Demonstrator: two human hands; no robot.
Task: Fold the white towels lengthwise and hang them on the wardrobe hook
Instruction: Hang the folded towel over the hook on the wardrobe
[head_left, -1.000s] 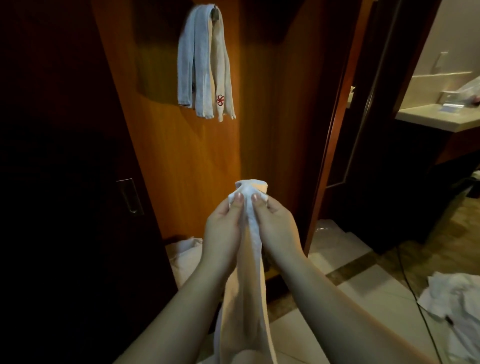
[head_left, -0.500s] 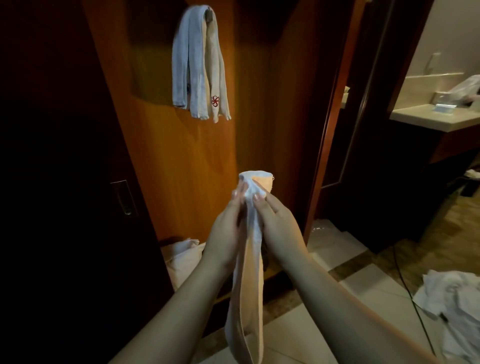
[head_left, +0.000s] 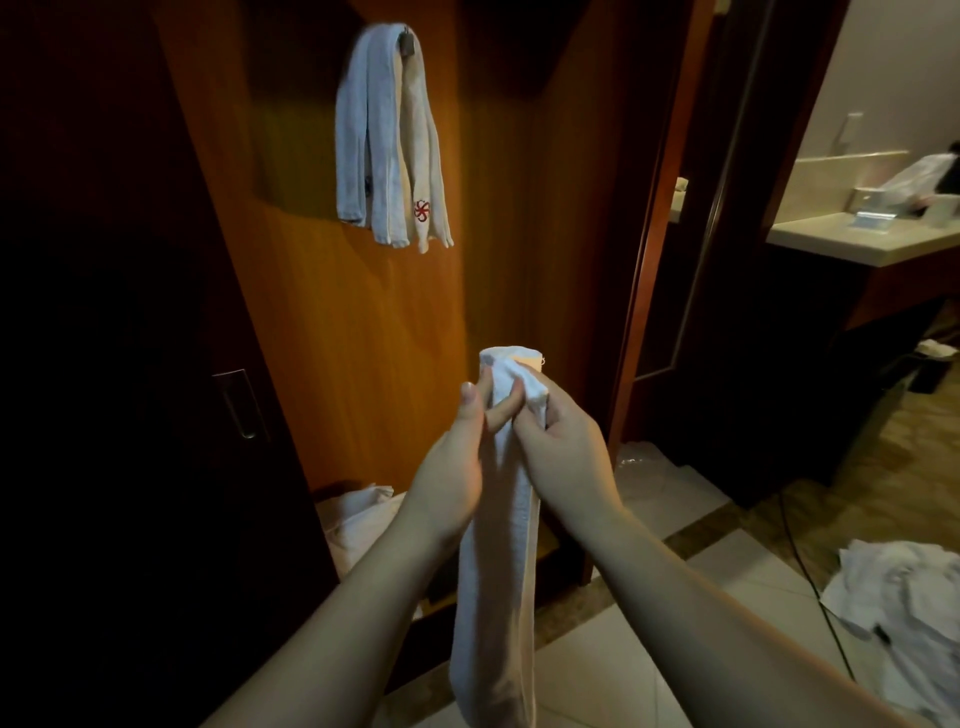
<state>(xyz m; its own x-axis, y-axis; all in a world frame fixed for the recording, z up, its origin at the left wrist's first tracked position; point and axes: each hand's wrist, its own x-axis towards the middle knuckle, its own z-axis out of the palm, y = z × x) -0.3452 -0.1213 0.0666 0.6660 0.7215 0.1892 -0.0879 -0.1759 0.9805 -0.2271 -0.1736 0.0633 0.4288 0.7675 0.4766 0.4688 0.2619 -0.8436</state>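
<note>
A white towel (head_left: 501, 561) folded into a long narrow strip hangs down between my arms. My left hand (head_left: 457, 467) pinches its upper left edge with thumb and fingers. My right hand (head_left: 558, 457) grips the top of the strip from the right, fingers curled round it. High on the orange wood panel, folded white towels (head_left: 387, 140) with a red emblem hang from the wardrobe hook (head_left: 406, 40). The hook is mostly covered by them.
A dark wardrobe door (head_left: 130, 364) with a recessed handle (head_left: 240, 404) stands at the left. More white cloth (head_left: 358, 514) lies at the wardrobe's bottom. A pile of white towels (head_left: 904, 613) lies on the tiled floor at right. A bathroom counter (head_left: 857, 239) is beyond.
The towel's top end has risen a little and my hands have shifted their hold on it. The view has drifted so the hung towels sit slightly more to the left.
</note>
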